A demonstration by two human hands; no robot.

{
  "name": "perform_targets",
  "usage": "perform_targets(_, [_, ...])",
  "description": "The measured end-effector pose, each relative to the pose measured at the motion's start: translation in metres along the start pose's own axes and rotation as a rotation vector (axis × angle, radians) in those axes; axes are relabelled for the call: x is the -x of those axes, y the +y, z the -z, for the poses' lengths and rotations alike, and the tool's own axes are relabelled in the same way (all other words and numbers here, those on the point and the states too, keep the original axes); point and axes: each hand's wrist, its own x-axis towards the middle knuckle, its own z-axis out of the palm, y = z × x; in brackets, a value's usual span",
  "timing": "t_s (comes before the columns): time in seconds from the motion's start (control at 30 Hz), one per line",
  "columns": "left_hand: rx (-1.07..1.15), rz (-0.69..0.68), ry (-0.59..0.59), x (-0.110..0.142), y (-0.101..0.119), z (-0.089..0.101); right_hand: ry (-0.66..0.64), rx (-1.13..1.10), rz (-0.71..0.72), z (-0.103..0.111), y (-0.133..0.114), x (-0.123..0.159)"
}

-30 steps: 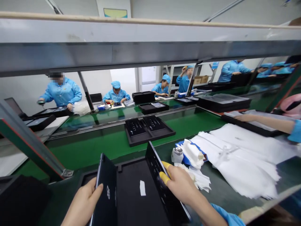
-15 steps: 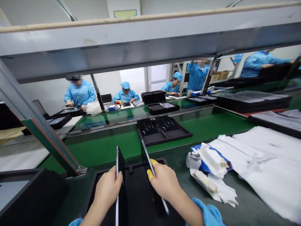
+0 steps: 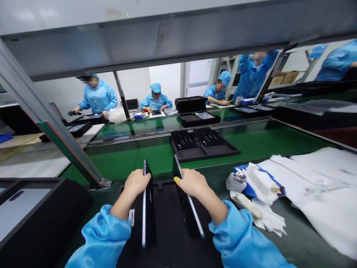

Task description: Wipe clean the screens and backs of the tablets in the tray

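My left hand [image 3: 137, 183] grips a thin tablet [image 3: 149, 208] held on edge, its dark face turned right. A second tablet [image 3: 185, 201] is in my right hand [image 3: 193, 181], also on edge and leaning, its dark face turned left. Yellow finger covers show on the right hand's fingertips. Both tablets are apart from each other, above a black foam tray [image 3: 167, 230] on the dark green bench. A white label [image 3: 131, 217] shows beside the left wrist. Some fingers are hidden behind the tablets.
A black tray [image 3: 223, 152] with two tablets lies on the green conveyor [image 3: 256, 137] ahead. At left stands a foam tray stack [image 3: 55, 212]. To the right are a dispenser bottle [image 3: 236, 182], wipes [image 3: 262, 186] and white sheets [image 3: 323, 186]. A slanted post [image 3: 69, 149] and overhead shelf [image 3: 167, 41] frame co-workers opposite.
Both hands have moved forward, each still gripping its tablet, and more of my blue sleeves shows. The camera view has tilted down and shifted left.
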Motion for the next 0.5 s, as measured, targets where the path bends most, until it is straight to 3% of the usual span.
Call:
perform_targets(0.13, [-0.021, -0.029, 0.039, 0.012, 0.001, 0.012, 0.023, -0.037, -0.002, 0.004, 0.002, 0.007])
perform_targets(0.27, [-0.047, -0.015, 0.247, 0.042, 0.003, 0.019, 0.223, -0.082, -0.033, 0.001, 0.004, 0.028])
perform_targets(0.4, [-0.075, 0.039, 0.449, 0.076, -0.001, -0.007, 0.46, -0.173, 0.073, -0.033, 0.013, 0.05])
perform_targets(0.5, [-0.063, 0.01, 0.513, 0.099, -0.009, -0.038, 0.614, -0.205, 0.219, -0.072, 0.026, 0.067])
